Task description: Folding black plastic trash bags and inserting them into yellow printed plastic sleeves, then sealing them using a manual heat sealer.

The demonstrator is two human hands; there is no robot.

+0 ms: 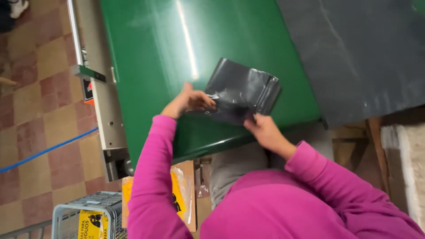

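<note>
Packaging and labels we see

We hold a flat dark grey plastic bag (242, 92) on the green desk (177, 57); below, yellow-and-black labels sit on a grey crate (93, 224) and a clear-wrapped pack (180, 199).

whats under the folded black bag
The folded black bag lies on the green surface, held at its edges by the left hand and right hand. Whatever lies directly beneath it or inside its folds is covered.

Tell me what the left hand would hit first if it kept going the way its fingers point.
The left hand points right, already touching the folded black bag on the green table. Going straight on, it would push into that bag first; the right hand sits lower, probably off that line.
</note>
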